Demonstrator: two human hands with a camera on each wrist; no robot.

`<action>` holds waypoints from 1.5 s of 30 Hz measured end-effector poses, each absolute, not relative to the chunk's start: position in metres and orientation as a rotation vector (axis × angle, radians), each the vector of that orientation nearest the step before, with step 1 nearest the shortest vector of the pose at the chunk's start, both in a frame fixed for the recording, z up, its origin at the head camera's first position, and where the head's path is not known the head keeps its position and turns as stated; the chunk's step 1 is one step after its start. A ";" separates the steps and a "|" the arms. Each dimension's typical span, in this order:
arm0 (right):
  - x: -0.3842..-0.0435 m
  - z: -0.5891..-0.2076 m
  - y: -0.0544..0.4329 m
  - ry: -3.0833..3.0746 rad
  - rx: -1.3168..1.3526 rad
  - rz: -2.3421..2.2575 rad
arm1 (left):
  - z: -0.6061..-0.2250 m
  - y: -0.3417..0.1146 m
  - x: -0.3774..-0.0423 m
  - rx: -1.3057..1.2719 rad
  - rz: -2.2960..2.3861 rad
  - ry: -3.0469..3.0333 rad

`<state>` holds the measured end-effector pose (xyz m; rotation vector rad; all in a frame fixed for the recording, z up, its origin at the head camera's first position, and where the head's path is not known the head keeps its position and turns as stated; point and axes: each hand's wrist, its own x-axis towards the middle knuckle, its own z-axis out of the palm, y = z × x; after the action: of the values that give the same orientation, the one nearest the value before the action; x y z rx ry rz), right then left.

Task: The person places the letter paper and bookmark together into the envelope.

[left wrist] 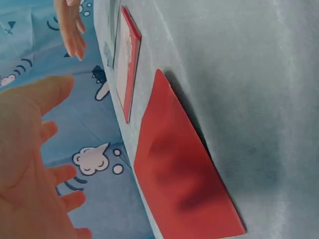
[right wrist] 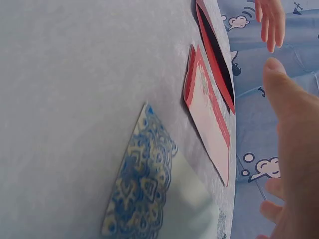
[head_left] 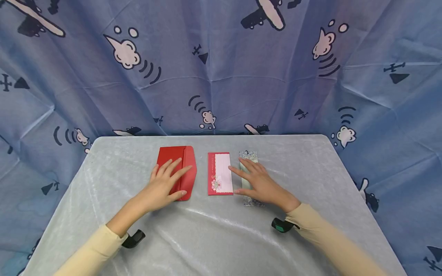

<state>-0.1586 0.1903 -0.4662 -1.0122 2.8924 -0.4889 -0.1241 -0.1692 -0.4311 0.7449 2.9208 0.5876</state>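
Note:
My left hand hovers with spread fingers over a red envelope, whose flap is unfolded to the right. In the left wrist view a gap shows between that hand and the red envelope. To its right lies a red and pink card with a flower print. My right hand, fingers apart, is above a narrow card with a blue patterned border, partly hiding it. The right wrist view shows this patterned card flat beneath the hand, its middle pale green. Neither hand holds anything.
A grey cloth covers the table, whose back edge meets a blue curtain printed with planes and clouds. Dark wrist cameras sit at both cuffs. The three paper items lie side by side.

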 end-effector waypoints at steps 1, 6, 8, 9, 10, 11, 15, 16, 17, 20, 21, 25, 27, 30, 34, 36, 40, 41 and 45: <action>-0.159 -0.467 0.189 2.887 -1.006 -0.500 | -0.432 -0.169 -0.124 0.741 0.586 2.926; -0.161 -0.468 0.181 2.875 -0.977 -0.533 | -0.436 -0.169 -0.126 0.725 0.578 2.942; -0.162 -0.469 0.178 2.873 -0.973 -0.539 | -0.437 -0.169 -0.126 0.710 0.593 2.939; -0.162 -0.469 0.176 2.872 -0.975 -0.551 | -0.438 -0.169 -0.126 0.702 0.599 2.939; -0.162 -0.469 0.174 2.873 -0.976 -0.563 | -0.438 -0.168 -0.127 0.698 0.601 2.943; -0.162 -0.469 0.172 2.873 -0.977 -0.573 | -0.439 -0.168 -0.127 0.692 0.608 2.945; -0.164 -0.469 0.164 2.869 -0.961 -0.616 | -0.441 -0.167 -0.129 0.665 0.630 2.956; -0.165 -0.469 0.162 2.867 -0.957 -0.621 | -0.441 -0.167 -0.129 0.655 0.636 2.959; -0.165 -0.469 0.160 2.868 -0.955 -0.620 | -0.442 -0.167 -0.129 0.640 0.647 2.957; -0.168 -0.471 0.152 2.869 -0.952 -0.640 | -0.443 -0.166 -0.132 0.592 0.667 2.960; -0.169 -0.472 0.150 2.871 -0.950 -0.650 | -0.444 -0.166 -0.133 0.577 0.674 2.961; -0.172 -0.474 0.139 2.878 -0.916 -0.694 | -0.446 -0.165 -0.138 0.527 0.700 2.955; -0.174 -0.474 0.134 2.883 -0.897 -0.703 | -0.447 -0.164 -0.140 0.507 0.712 2.947; -0.177 -0.475 0.125 2.884 -0.885 -0.720 | -0.448 -0.164 -0.144 0.472 0.721 2.938; -0.183 -0.475 0.112 2.874 -0.870 -0.732 | -0.451 -0.163 -0.150 0.443 0.716 2.939; -0.187 -0.475 0.105 2.866 -0.857 -0.729 | -0.452 -0.163 -0.153 0.429 0.713 2.934; -0.194 -0.474 0.092 2.865 -0.844 -0.715 | -0.454 -0.163 -0.160 0.382 0.712 2.917; -0.196 -0.474 0.090 2.861 -0.838 -0.713 | -0.455 -0.163 -0.161 0.370 0.709 2.913; -0.204 -0.475 0.079 2.835 -0.799 -0.699 | -0.460 -0.165 -0.168 0.313 0.678 2.902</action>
<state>-0.2038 0.0790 -0.4750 -0.7986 2.8352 -0.6994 -0.1676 -0.1647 -0.4595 0.3133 2.9021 0.6785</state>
